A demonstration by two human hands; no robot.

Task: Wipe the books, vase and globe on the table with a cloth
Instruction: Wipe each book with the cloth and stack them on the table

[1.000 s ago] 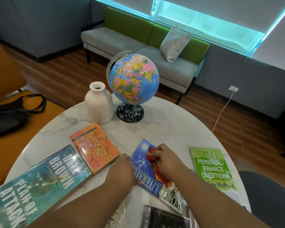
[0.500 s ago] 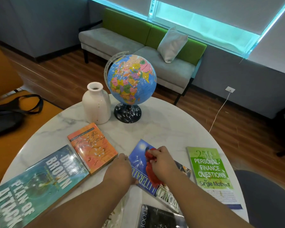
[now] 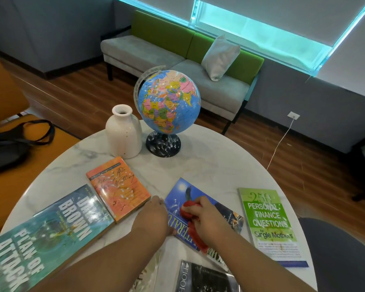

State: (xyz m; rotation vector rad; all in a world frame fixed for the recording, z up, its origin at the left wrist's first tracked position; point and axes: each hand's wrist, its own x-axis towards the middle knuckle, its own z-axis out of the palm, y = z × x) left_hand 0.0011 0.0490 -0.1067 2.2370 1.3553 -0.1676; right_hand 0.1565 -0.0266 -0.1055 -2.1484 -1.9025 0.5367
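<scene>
Cloth (image 3: 195, 234), red and bunched, sits under my right hand (image 3: 207, 218). My fingers (image 3: 191, 207) are curled over its upper end and press it onto the blue book (image 3: 177, 197), while the rest of it trails back under my wrist. My left hand (image 3: 154, 218) rests at that book's left edge, thumb touching the cover. Its fingers point away from me and are hidden behind the back of the hand, so I cannot tell how far they are bent or whether they grip anything.

The blue book lies flat and angled on the tabletop (image 3: 209, 161), near the front middle. Just left of my left hand lies the orange book (image 3: 118, 186), and the teal book (image 3: 51, 234) lies beside it at the near left edge. The green book (image 3: 268, 220) lies to the right, apart from the blue one. A black book (image 3: 202, 279) shows at the bottom between my forearms.

At the far side stand the vase (image 3: 123, 133), white and upright, and the globe (image 3: 169, 102) just to its right on a dark speckled base. Past the tabletop is a sofa (image 3: 148, 53) with a pillow (image 3: 219, 57), and a black bag (image 3: 6, 150) lies on the orange seat to the left.
</scene>
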